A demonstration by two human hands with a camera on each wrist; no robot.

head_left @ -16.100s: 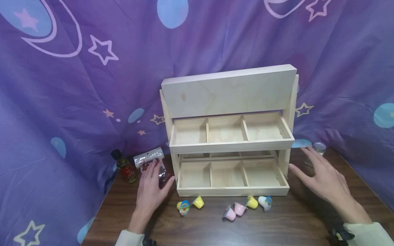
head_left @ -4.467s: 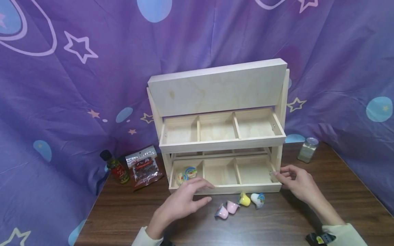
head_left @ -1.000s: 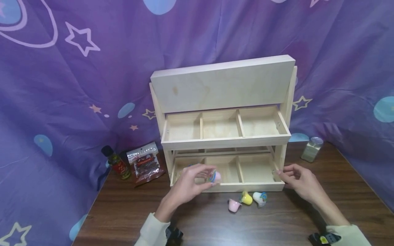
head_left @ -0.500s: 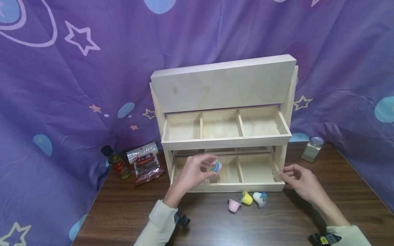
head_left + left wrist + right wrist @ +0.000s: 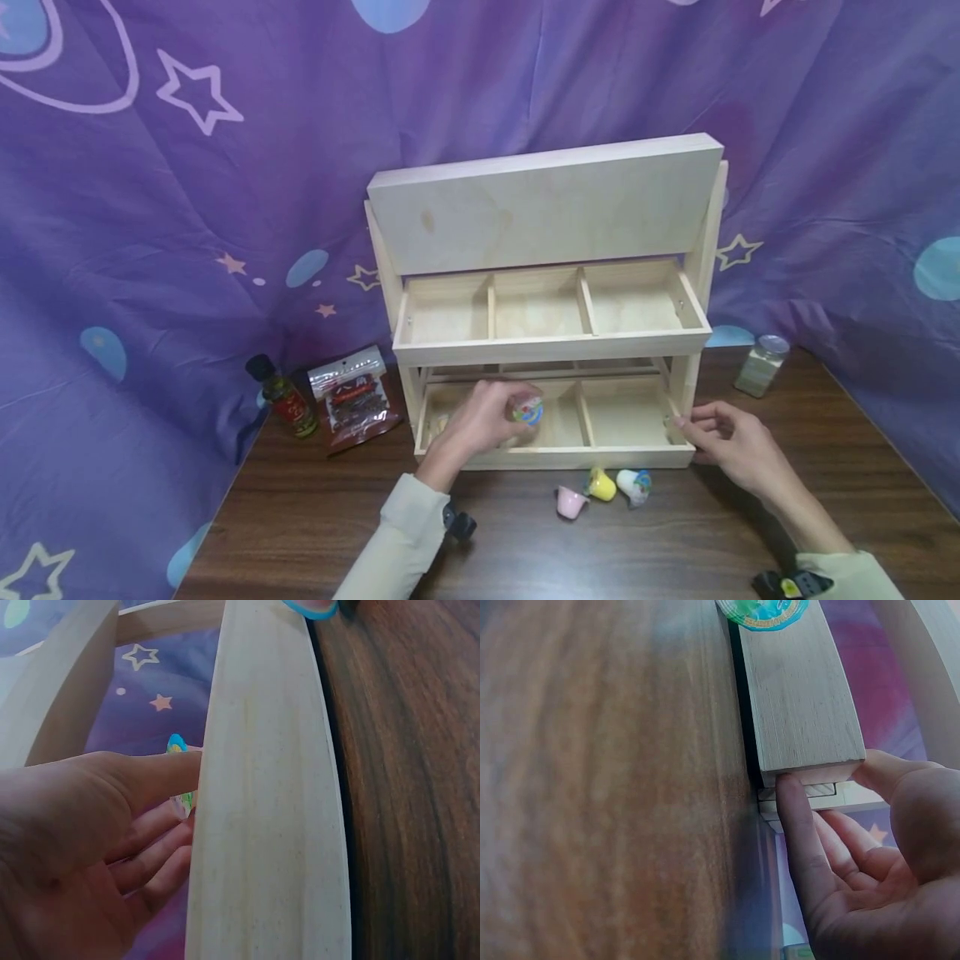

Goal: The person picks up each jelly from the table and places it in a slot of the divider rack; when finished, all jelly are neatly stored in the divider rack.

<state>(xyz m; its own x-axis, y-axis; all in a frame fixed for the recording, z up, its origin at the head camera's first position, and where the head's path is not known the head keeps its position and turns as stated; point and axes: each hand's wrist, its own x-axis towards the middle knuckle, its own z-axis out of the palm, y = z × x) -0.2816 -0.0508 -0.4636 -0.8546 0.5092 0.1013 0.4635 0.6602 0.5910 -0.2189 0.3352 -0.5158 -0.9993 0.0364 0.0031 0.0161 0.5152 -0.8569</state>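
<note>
My left hand (image 5: pixel 480 423) pinches a small jelly cup (image 5: pixel 529 411) with a colourful lid, at the middle compartment of the lower wooden tray (image 5: pixel 637 457). In the left wrist view the tray's front board hides the fingertips and most of that cup. At the tray's right end, my right hand (image 5: pixel 738 446) grips the corner between thumb and fingers, seen closely in the right wrist view. In front of the rack lie a pink jelly cup (image 5: pixel 570 502), a yellow jelly cup (image 5: pixel 601 484) and a white jelly cup (image 5: pixel 633 487). Something pale shows in the left compartment, partly behind my left hand.
The two-tier wooden rack has an upper tray (image 5: pixel 551 350) with three compartments, below a slanted lid (image 5: pixel 547 208). A dark-capped bottle (image 5: pixel 288 404) and a spice packet (image 5: pixel 356 400) stand left. A glass jar (image 5: pixel 761 367) stands right. A purple curtain (image 5: pixel 300 167) hangs behind.
Two yellow jelly cups went from the table into the left compartment earlier. Since then my left hand has picked up a pink one and carried it to the middle compartment. My right hand stays put.
</note>
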